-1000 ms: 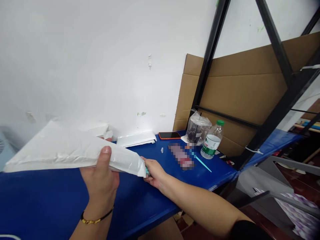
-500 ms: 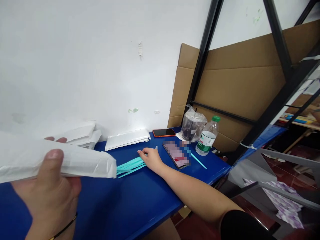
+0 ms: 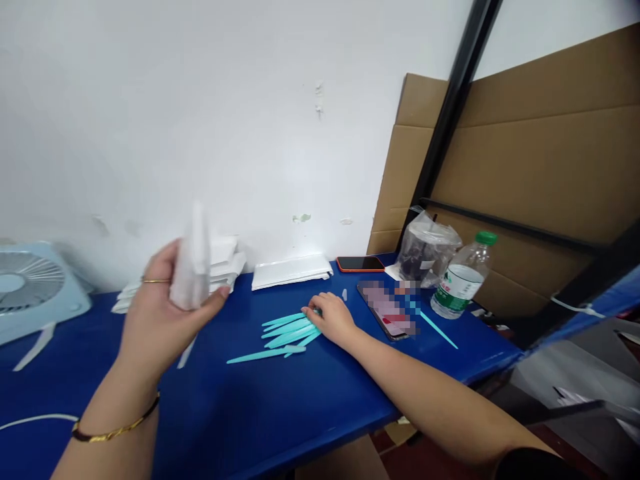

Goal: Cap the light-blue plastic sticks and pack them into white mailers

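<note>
My left hand [image 3: 163, 310] is raised over the table's left side, with fingers and thumb closed round a white paper packet [image 3: 193, 263]. The packet stands on end and is blurred by motion. My right hand [image 3: 331, 316] rests on the tabletop, its fingers curled over the right ends of several slim teal sticks [image 3: 290, 330]. These sticks taper to points and fan out to the left. One teal stick with a paler end [image 3: 265, 355] lies across the front of the bunch. My right fingers hide the ends they cover.
On the blue table [image 3: 240, 413] lie a stack of white packets [image 3: 227, 260], a flat white packet [image 3: 290, 272], an orange-edged phone [image 3: 360, 264], another phone [image 3: 383, 310] and a lone teal stick [image 3: 440, 330]. A bottle [image 3: 457, 287], a bagged cup [image 3: 423, 250] and a fan [image 3: 37, 287] also stand there.
My left hand has drawn back and turned the packet from lying flat to upright. The teal sticks now show more fully, spread out under my right hand. The view has swung left, revealing the fan.
</note>
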Demonstrator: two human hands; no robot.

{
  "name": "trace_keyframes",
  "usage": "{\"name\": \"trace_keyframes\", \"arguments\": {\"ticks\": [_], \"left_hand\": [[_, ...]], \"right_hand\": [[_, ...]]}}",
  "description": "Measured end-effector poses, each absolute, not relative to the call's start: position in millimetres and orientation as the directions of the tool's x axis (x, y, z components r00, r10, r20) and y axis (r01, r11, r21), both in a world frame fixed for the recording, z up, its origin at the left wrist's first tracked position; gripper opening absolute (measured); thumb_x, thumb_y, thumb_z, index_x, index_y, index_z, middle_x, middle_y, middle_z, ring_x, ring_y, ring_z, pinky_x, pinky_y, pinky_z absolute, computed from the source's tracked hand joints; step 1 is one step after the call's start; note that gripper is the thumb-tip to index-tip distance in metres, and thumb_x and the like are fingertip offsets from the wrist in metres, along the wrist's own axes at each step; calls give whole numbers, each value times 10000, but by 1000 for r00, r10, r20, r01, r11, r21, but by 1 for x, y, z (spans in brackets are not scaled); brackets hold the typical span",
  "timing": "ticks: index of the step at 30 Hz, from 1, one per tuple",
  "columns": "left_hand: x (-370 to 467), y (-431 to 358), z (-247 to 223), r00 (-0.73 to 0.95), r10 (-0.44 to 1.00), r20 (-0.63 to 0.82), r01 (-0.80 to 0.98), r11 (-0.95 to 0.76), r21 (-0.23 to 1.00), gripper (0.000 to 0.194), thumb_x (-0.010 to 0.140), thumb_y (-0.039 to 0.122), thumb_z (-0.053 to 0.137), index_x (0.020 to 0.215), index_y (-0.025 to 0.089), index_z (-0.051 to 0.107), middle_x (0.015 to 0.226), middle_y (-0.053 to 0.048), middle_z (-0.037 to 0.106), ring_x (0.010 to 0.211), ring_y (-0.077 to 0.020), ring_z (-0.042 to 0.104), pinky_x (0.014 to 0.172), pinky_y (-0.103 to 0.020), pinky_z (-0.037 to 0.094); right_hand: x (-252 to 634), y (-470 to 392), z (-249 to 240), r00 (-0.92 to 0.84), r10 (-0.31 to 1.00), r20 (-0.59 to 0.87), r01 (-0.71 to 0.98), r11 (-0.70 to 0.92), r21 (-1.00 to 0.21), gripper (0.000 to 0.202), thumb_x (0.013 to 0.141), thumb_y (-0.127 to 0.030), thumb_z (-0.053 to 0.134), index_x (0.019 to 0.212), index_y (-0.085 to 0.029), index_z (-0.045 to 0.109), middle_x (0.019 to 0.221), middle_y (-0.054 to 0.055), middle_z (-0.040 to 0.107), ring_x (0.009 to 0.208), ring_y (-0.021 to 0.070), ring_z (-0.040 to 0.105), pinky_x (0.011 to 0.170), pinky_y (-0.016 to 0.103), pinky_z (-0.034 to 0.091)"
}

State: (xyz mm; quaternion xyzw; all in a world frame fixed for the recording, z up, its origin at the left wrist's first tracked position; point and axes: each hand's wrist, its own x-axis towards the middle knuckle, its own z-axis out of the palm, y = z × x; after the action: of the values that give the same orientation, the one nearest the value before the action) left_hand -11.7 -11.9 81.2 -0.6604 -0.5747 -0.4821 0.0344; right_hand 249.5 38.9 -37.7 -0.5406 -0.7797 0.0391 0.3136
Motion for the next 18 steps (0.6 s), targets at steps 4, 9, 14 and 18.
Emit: {"name": "trace_keyframes", "arguments": {"ticks": [4,9,14,18], "left_hand": [[-51,9,55,113,929,351,954,-200,223,778,663,461,594,1352,251,300,1211,-90,535,1041,-291,548,866,-403,430],[-60,14,23,211,976,52,960,-217,176,1056,487,555,679,1389,212,249,1364,-149,391,1221,-360,385,963,-475,332],[-5,13,28,455,885,99,809,-457,370,563,815,489,392,1328,255,375,1334,-65,446,1178,-235,448,966,-355,365],[33,32,19,523,846,107,761,-520,388,421,817,398,423,1183,222,537,1194,-76,548,1052,-221,525,881,-310,408]], "right_hand": [[251,40,-38,-260,883,390,752,439,-492,291,815,-452,523,746,-191,633,728,22,576,729,145,481,681,261,333],[257,42,-30,-347,871,348,665,490,-564,241,781,-426,575,788,-214,689,775,23,621,749,148,529,732,273,377],[296,64,0,-274,889,365,786,426,-448,194,775,-134,526,889,-191,674,922,56,622,822,153,562,740,248,393],[320,81,7,-228,967,117,922,253,-294,320,610,17,568,832,-182,681,892,71,627,789,174,574,659,233,385]]}}
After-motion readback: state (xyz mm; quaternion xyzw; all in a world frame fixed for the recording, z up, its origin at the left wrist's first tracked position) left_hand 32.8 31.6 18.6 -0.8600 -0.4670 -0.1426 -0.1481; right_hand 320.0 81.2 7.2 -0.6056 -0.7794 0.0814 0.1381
